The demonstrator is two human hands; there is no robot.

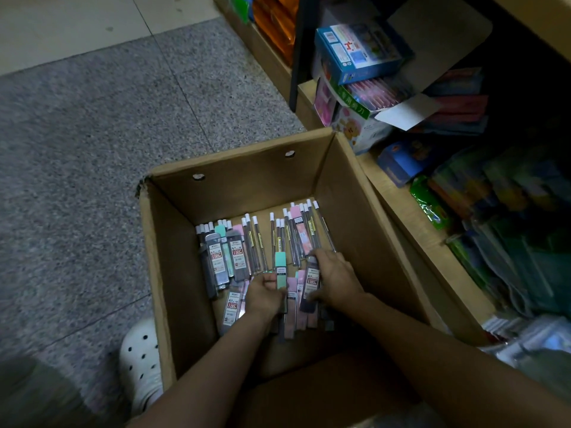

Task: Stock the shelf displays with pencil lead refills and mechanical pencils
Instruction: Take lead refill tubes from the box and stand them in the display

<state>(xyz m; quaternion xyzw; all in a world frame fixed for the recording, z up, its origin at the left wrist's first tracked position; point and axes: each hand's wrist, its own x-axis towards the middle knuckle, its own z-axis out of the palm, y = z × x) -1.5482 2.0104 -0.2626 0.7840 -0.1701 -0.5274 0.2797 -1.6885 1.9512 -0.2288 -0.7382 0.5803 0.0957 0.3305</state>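
A white clog (140, 359) stands on the floor (92, 143) just left of the box's (247, 168) near corner. Both forearms reach down over the near rim into the box. The left hand (264, 293) sits near the middle of the box bottom, fingers curled round a mint lead case (280, 270) that stands up past its fingertips. The right hand (335, 278) lies just right of it, fingers and thumb closed on a grey case (312, 281) with a red and white label. Under and between the two hands lie several pink cases (292, 304); how many is hard to tell in the dim light. Left of the hands, against the box's left wall, a stack of grey cases (219, 257) lies flat. Beyond the hands, toward the far wall, slim clear tubes (296, 233) with white caps lie in rows. Right of the box runs a wooden shelf (398, 196) crowded with packets, and farther back on it a blue carton (358, 50) sits on top of an open pink one (349, 109).
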